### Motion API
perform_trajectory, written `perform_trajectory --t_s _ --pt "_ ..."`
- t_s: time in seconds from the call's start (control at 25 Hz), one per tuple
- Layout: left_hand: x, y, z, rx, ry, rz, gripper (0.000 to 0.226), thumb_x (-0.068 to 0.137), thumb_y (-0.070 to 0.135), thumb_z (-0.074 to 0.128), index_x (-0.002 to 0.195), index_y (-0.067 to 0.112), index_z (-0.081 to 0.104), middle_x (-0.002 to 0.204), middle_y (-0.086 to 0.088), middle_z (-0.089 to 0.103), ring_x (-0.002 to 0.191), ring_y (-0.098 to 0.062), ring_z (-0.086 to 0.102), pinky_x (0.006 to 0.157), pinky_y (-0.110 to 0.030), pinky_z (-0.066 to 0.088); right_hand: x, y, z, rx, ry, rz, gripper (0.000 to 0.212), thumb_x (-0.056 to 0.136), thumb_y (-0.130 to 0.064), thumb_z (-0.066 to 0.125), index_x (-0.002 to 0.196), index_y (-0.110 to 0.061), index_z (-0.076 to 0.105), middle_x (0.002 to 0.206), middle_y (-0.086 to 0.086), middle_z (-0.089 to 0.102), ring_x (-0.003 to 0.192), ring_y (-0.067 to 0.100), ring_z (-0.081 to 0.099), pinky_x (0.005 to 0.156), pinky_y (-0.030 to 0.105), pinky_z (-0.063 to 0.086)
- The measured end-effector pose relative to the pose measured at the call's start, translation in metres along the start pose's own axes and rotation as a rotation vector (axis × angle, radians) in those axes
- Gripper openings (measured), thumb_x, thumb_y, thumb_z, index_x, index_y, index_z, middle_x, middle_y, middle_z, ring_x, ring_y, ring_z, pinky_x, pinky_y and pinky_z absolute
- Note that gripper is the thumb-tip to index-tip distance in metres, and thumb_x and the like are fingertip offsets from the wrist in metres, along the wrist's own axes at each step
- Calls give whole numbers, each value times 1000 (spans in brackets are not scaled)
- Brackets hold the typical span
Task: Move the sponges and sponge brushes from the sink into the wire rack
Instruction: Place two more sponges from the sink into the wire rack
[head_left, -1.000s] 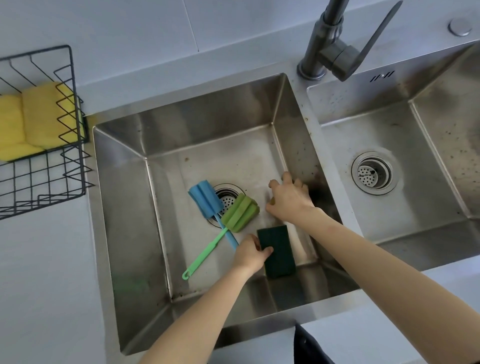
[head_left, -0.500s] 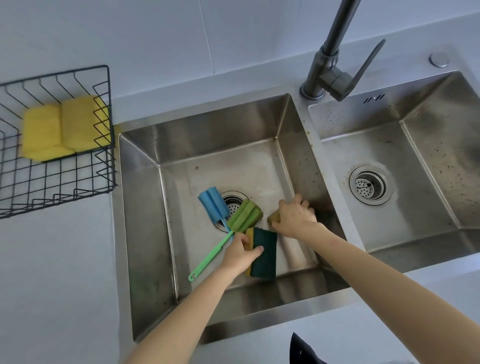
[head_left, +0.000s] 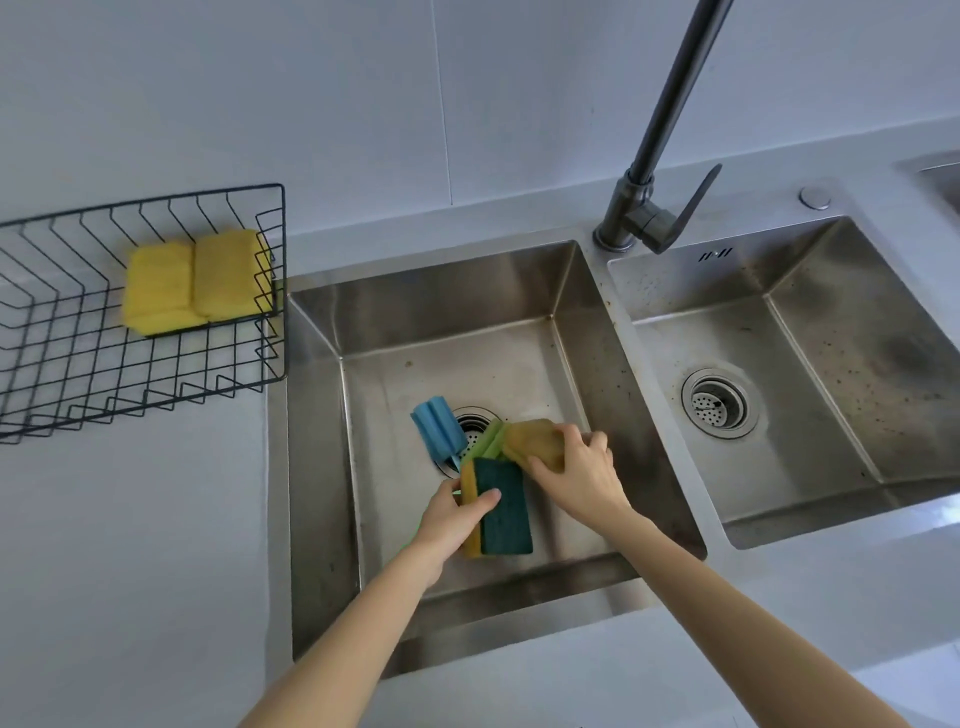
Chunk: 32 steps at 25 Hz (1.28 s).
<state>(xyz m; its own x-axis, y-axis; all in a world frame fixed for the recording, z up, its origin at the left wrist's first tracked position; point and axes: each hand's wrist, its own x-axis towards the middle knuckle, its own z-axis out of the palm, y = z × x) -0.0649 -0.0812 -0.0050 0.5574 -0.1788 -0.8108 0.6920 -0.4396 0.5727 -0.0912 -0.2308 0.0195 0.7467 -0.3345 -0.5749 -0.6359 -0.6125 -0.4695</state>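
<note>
My left hand (head_left: 451, 517) grips a yellow sponge with a dark green scouring face (head_left: 501, 512), tilted up on its edge above the floor of the left sink basin (head_left: 410, 379). My right hand (head_left: 576, 470) holds a second yellow sponge (head_left: 535, 439) just beyond it. Under them lie a blue sponge brush (head_left: 435, 426) and a green sponge brush (head_left: 491, 439) beside the drain, their handles mostly hidden by my hands. The black wire rack (head_left: 145, 374) stands on the counter to the left, with two yellow sponges (head_left: 192, 280) at its back.
A dark faucet (head_left: 649, 208) rises between the two basins. The right sink basin (head_left: 810, 332) has a drain strainer (head_left: 719, 405). Grey counter (head_left: 130, 545) runs in front of the rack; a pale tiled wall stands behind.
Both hands have closed on sponges and lifted them off the basin floor. The green-faced sponge is tipped onto its edge. The camera view has shifted, showing more of the rack.
</note>
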Motion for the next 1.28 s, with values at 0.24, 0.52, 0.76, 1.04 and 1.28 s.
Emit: perform_trajectory --t_s 0.24,0.52,0.76,1.04,1.28 --pt "-12 2 -21 -438 -90 -13 35 91 23 50 123 11 44 105 -6 57 94 -19 56 81 -34 50 -11 -20 5 252 5 28 54 87 -34 59 130 -14 33 132 14 32 119 32 46 94 32 45" --pt "-22 1 -47 -752 -192 93 28 95 17 33 112 27 54 111 -11 57 104 -23 54 86 -35 47 -17 -45 12 386 -30 2 60 85 -38 60 131 -15 28 136 12 32 101 19 43 94 34 45" --pt "-32 4 -61 -738 -279 127 36 96 14 30 125 33 41 111 -8 56 100 -19 55 84 -31 46 -16 -51 11 492 -95 46 45 96 -42 36 132 -16 30 135 11 42 116 25 46 96 36 40" --pt "-37 10 -75 -691 -360 208 40 92 20 44 127 38 39 116 -4 55 107 -23 55 90 -39 45 -16 -57 1 715 -46 63 44 92 -33 53 129 -14 38 103 1 49 100 19 50 92 34 46" --pt "-44 17 -92 -501 -234 325 74 70 43 66 134 22 38 117 0 56 108 -15 53 86 -31 41 -12 -76 -8 867 -64 23 65 80 -29 70 133 -3 42 118 10 58 110 25 58 103 42 47"
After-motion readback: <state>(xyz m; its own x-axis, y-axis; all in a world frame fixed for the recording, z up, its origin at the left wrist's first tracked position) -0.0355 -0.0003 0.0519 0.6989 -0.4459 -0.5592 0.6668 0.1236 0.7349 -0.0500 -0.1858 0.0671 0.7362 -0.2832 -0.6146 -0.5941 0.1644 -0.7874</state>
